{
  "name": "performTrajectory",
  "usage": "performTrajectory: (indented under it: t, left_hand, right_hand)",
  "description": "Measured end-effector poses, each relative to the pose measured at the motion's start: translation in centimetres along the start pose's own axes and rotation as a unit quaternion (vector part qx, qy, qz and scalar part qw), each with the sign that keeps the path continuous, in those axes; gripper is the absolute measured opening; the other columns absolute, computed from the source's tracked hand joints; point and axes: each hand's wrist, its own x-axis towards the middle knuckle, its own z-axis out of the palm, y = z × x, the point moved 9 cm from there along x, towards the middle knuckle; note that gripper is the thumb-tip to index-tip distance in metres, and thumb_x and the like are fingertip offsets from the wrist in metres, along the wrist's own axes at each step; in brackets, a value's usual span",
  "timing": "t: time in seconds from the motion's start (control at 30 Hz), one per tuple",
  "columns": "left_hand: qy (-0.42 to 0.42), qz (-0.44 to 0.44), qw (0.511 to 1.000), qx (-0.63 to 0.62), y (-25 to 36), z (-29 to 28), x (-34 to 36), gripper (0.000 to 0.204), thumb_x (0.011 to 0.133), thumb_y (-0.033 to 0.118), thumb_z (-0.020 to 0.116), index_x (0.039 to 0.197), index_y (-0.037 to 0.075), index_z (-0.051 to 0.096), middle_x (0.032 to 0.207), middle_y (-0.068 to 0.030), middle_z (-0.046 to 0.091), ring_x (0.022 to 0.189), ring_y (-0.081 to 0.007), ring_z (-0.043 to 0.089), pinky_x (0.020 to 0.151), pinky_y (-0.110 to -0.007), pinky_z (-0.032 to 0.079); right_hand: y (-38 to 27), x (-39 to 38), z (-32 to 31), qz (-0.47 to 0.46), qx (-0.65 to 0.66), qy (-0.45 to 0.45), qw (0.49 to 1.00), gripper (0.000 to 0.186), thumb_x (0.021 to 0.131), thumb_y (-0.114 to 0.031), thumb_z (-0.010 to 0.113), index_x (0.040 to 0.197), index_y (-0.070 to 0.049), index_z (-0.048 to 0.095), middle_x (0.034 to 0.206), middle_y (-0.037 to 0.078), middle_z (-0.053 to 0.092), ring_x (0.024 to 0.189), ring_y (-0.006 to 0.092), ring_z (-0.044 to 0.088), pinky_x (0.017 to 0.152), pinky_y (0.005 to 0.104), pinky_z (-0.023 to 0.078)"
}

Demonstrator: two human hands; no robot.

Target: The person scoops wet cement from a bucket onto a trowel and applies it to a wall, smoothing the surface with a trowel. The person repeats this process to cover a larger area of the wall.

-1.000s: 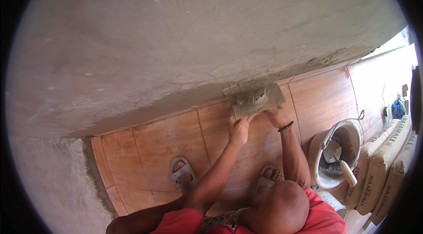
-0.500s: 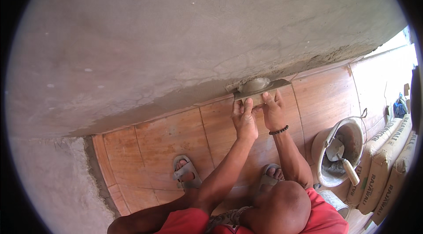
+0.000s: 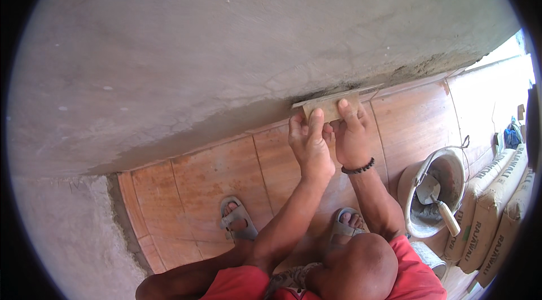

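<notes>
- A crouching person's left hand point(image 3: 311, 152) grips a board point(image 3: 332, 110) by its near side, thumb laid flat on the tan face, the other fingers curled and partly hidden beneath.
- The right hand point(image 3: 354, 144) holds the same board, just right of the left fingers, its thumb also pressed on the face and its other fingers mostly out of sight.
- The board sits tilted between the two sets of fingers and the wall point(image 3: 237, 34), its long far edge up against the wall's foot; whether mortar lies behind it cannot be told.
- Left of the fingers, a darker, damp-looking band point(image 3: 197, 140) runs along the base of the wall.
- A black beaded bracelet point(image 3: 359, 168) circles the right wrist, just below the fingers.
- Beneath the fingers spreads an orange-brown tiled floor point(image 3: 209, 173), where two grey sandals point(image 3: 239, 218) show on the person's feet, nearer the body than the fingers.
- Well to the right of the fingers and nearer the body, a bucket point(image 3: 404, 198) holds a trowel point(image 3: 430, 191), its pale handle leaning over the rim.
- Farther right of the fingers, past the bucket, brown sacks point(image 3: 486, 209) lie side by side near a blue item point(image 3: 512, 137).
</notes>
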Motion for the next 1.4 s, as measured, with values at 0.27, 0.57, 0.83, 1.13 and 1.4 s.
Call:
performTrajectory:
  t: [0.27, 0.57, 0.83, 1.13, 1.4]
  left_hand:
    - [-0.193, 0.104, 0.971, 0.097, 3.0, 4.7, -8.5, 0.051, 0.085, -0.002, 0.063, 0.131, 0.0, 0.041, 0.115, -0.0055, 0.052, 0.101, -0.0107, 0.053, 0.088, -0.022, 0.042]
    - [-0.184, 0.364, 0.84, 0.357, 16.3, 0.3, -7.6, 0.05, 0.091, 0.007, 0.055, 0.135, 0.001, 0.033, 0.119, -0.0101, 0.047, 0.086, -0.0092, 0.05, 0.069, -0.025, 0.044]
    - [-0.085, 0.788, 0.359, 0.493, 35.8, 6.6, -12.1, 0.052, 0.089, 0.005, 0.058, 0.132, 0.002, 0.03, 0.133, -0.0189, 0.043, 0.119, -0.0265, 0.046, 0.1, -0.042, 0.038]
    - [-0.095, 0.832, 0.249, 0.486, 38.7, 6.5, -10.1, 0.063, 0.084, 0.026, 0.067, 0.13, 0.007, 0.029, 0.135, -0.0164, 0.04, 0.121, -0.0246, 0.041, 0.099, -0.038, 0.032]
    - [-0.123, 0.844, 0.265, 0.45, 38.9, 6.1, -10.2, 0.059, 0.083, 0.018, 0.064, 0.127, 0.0, 0.03, 0.132, -0.0204, 0.046, 0.117, -0.027, 0.047, 0.098, -0.04, 0.033]
  right_hand:
    - [-5.1, -6.5, -3.7, -0.076, 0.139, -0.061, 0.985, 0.041, 0.091, -0.01, 0.061, 0.129, -0.003, 0.047, 0.12, 0.008, 0.06, 0.111, 0.0233, 0.058, 0.095, 0.0407, 0.048]
    - [8.0, -2.4, -7.9, 0.064, 0.216, -0.097, 0.97, 0.046, 0.09, -0.009, 0.063, 0.132, -0.006, 0.044, 0.125, 0.007, 0.057, 0.116, 0.0252, 0.055, 0.095, 0.0425, 0.049]
    - [7.0, 0.5, -5.5, 0.016, 0.206, -0.072, 0.976, 0.058, 0.09, -0.004, 0.061, 0.14, -0.007, 0.033, 0.134, 0.006, 0.048, 0.119, 0.0227, 0.051, 0.1, 0.0376, 0.045]
    - [2.5, -2.0, 1.5, -0.008, 0.168, -0.059, 0.984, 0.057, 0.089, -0.004, 0.061, 0.139, -0.006, 0.035, 0.126, 0.008, 0.053, 0.118, 0.0215, 0.051, 0.102, 0.0403, 0.041]
    - [-1.7, -7.0, -4.4, 0.011, 0.255, -0.221, 0.941, 0.046, 0.091, -0.012, 0.06, 0.134, -0.006, 0.045, 0.132, 0.012, 0.052, 0.118, 0.0237, 0.053, 0.096, 0.0413, 0.047]
